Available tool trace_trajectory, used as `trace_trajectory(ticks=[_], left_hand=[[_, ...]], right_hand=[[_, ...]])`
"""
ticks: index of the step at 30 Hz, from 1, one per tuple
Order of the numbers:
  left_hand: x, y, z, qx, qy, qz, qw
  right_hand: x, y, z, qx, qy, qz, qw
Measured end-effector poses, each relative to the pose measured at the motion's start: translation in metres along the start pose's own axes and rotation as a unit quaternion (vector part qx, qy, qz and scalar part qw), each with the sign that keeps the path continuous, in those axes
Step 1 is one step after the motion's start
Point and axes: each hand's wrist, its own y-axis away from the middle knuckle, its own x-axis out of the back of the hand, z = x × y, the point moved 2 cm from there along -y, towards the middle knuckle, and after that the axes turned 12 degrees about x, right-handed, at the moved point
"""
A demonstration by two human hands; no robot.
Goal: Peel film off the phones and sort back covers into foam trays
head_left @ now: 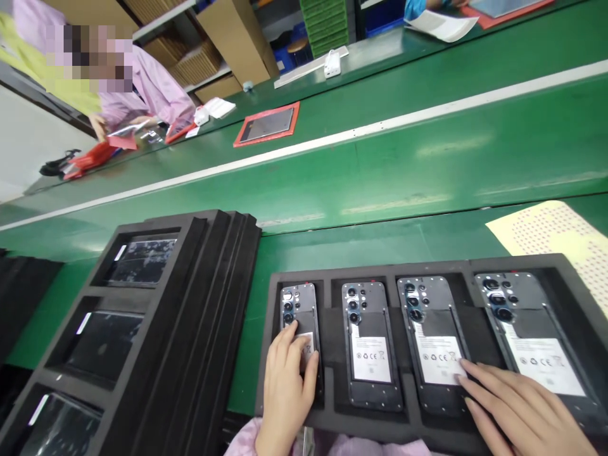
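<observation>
A black foam tray (327,288) in front of me holds several phone back covers with white labels. My left hand (285,380) lies on the leftmost cover (298,304), fingers wrapped over its lower half and label. My right hand (517,405) rests flat with fingers stretched out, fingertips touching the label of the third cover (430,316) and covering the lower part of the fourth cover (527,329). The second cover (369,342) lies untouched between my hands.
A stack of black foam trays (199,316) with dark phone parts stands at the left. A green conveyor belt (380,164) runs behind, carrying a red-framed tray (267,124). A perforated yellow sheet (555,234) lies at the right. A person in pink (147,88) works across the belt.
</observation>
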Motion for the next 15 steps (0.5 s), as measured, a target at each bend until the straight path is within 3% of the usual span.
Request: trace_trajectory(ticks=[4, 9, 15], left_hand=[[-0.001, -0.001, -0.001, -0.013, 0.003, 0.01, 1.0], [-0.003, -0.001, -0.003, -0.006, 0.005, 0.005, 1.0], [-0.002, -0.001, -0.002, -0.013, -0.012, 0.004, 1.0]], right_hand=[[0.005, -0.007, -0.002, -0.006, -0.01, 0.012, 1.0], [-0.001, 0.007, -0.008, -0.052, -0.041, 0.033, 0.997], [0.0, 0.011, 0.0, -0.018, -0.054, 0.013, 0.998]])
